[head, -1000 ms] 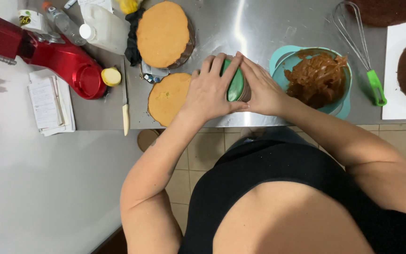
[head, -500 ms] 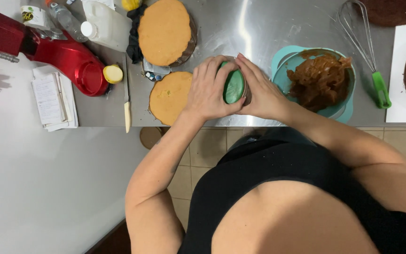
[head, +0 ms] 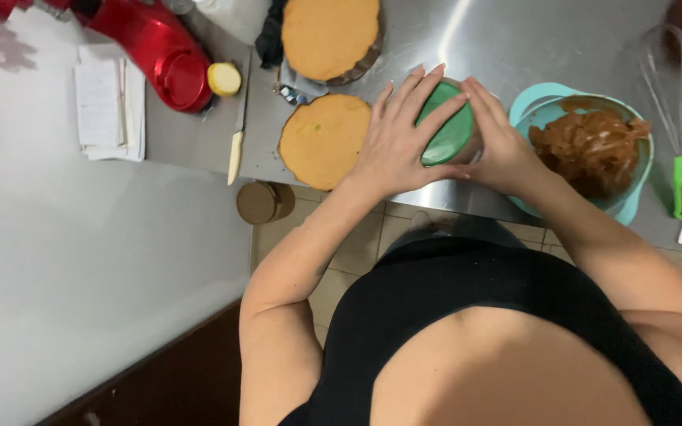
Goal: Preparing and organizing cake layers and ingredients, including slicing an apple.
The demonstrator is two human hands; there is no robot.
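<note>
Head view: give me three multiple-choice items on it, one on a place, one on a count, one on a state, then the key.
1. Where is the bowl of brown filling?
A. To the right of the hands
B. On the floor
C. Left of the red mixer

2. How many round cake layers lie left of the hands?
A. One
B. Two
C. Four

3. What state is the jar's green lid in?
A. Lying apart by the knife
B. Held under both hands
C. Inside the bowl

Key
1. A: the bowl sits on the steel counter just past the right hand.
2. B: a near cake layer and a far cake layer show.
3. B: the left hand lies across the lid and the right hand cups its other side.
</note>
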